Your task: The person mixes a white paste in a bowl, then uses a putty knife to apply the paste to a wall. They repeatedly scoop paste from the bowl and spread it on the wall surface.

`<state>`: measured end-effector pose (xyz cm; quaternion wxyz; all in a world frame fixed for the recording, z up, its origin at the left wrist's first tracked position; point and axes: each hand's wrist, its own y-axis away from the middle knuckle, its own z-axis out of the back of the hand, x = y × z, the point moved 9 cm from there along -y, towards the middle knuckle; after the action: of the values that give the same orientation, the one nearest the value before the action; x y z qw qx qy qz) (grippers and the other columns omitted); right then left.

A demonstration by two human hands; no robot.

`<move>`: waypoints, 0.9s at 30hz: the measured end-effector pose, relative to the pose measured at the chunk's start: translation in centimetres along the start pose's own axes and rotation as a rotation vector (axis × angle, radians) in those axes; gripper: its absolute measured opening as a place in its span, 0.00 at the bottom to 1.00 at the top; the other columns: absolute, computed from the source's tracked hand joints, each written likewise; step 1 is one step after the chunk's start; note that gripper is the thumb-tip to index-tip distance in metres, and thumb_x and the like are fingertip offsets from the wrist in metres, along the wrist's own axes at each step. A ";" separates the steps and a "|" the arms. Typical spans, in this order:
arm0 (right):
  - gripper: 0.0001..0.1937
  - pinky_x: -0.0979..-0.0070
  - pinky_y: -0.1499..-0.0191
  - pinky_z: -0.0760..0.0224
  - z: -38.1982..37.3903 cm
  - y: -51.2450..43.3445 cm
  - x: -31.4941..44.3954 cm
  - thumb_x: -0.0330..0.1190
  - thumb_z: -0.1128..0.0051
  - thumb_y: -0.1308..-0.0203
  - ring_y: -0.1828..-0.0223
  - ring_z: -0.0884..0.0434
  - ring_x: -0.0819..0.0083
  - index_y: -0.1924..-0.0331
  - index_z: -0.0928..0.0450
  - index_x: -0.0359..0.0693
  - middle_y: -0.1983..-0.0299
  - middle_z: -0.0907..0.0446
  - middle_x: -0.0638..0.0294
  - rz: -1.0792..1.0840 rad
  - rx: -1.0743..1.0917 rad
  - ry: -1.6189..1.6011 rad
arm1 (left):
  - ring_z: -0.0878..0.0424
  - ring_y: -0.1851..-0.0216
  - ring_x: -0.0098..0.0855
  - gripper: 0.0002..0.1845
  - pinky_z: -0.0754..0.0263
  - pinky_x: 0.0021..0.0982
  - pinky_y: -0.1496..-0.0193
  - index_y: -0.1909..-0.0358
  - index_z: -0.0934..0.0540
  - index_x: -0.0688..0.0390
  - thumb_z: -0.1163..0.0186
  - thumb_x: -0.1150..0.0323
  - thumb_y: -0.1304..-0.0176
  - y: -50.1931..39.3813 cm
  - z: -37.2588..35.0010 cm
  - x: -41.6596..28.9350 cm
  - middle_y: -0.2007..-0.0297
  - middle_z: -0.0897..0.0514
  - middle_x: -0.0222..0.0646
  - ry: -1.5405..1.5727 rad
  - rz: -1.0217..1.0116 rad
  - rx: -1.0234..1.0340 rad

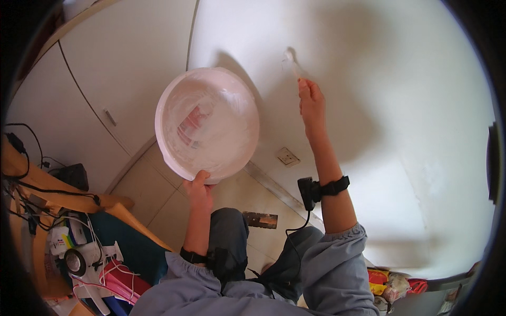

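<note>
My left hand [199, 191] grips the near rim of a large pink plastic basin [233, 146], thumb over the edge. The basin is tilted and its inside is smeared with a whitish substance; a reddish patch shows at its middle. My right hand [312, 100] is closed around the handle of a small pale tool [295, 68], whose whitish tip is at the white wall [395, 102]. Whether the tip touches the wall, and what kind of tool it is, I cannot tell. Both forearms wear black straps with devices.
A wall socket [287, 157] sits low on the wall. White cabinet doors [130, 59] stand at the left. A flat trowel-like blade [260, 220] lies on the tiled floor by my knees. Cables, a wooden frame [79, 193] and clutter fill the lower left; plastic bags [395, 286] lie at the lower right.
</note>
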<state>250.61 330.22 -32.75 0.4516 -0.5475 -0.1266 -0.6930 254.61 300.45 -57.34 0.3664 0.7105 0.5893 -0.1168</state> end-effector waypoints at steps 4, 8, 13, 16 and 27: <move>0.18 0.87 0.83 0.57 3.0 -1.1 0.7 0.44 0.55 0.32 0.84 0.49 0.89 0.53 0.26 0.37 0.81 0.42 0.76 -0.159 0.030 -0.210 | 0.22 0.55 0.35 0.29 0.19 0.40 0.60 0.45 0.32 0.61 0.43 0.79 0.54 -0.2 0.2 0.3 0.52 0.25 0.37 0.024 0.020 0.034; 0.20 0.86 0.83 0.57 5.8 1.3 -0.2 0.46 0.58 0.31 0.84 0.48 0.88 0.54 0.25 0.36 0.81 0.43 0.75 -0.278 0.053 -0.311 | 0.22 0.54 0.35 0.29 0.19 0.39 0.60 0.45 0.32 0.62 0.45 0.80 0.55 -0.2 -0.1 0.3 0.52 0.25 0.38 0.053 0.026 0.059; 0.21 0.86 0.83 0.59 5.8 2.7 0.0 0.46 0.60 0.30 0.84 0.51 0.87 0.52 0.27 0.35 0.82 0.45 0.75 -0.325 0.106 -0.471 | 0.20 0.57 0.38 0.28 0.18 0.41 0.60 0.46 0.32 0.66 0.44 0.78 0.54 0.2 -0.5 0.1 0.54 0.24 0.40 0.009 0.042 0.036; 0.21 0.85 0.83 0.59 5.4 2.4 1.2 0.46 0.61 0.29 0.84 0.51 0.87 0.51 0.27 0.35 0.82 0.46 0.75 -0.253 0.086 -0.380 | 0.20 0.58 0.39 0.27 0.17 0.41 0.61 0.47 0.32 0.68 0.44 0.77 0.54 0.5 -0.8 -0.1 0.55 0.24 0.41 0.024 0.028 0.032; 0.16 0.82 0.78 0.46 3.6 2.5 2.6 0.42 0.59 0.30 0.80 0.41 0.84 0.52 0.30 0.36 0.78 0.37 0.71 -0.004 -0.120 -0.095 | 0.21 0.58 0.39 0.28 0.19 0.42 0.60 0.46 0.34 0.69 0.46 0.77 0.53 0.3 -0.7 -0.1 0.55 0.25 0.42 0.001 0.042 0.024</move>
<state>254.85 330.01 -29.92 0.4101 -0.6057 -0.1072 -0.6734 254.70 300.79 -56.66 0.3600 0.7272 0.5729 -0.1154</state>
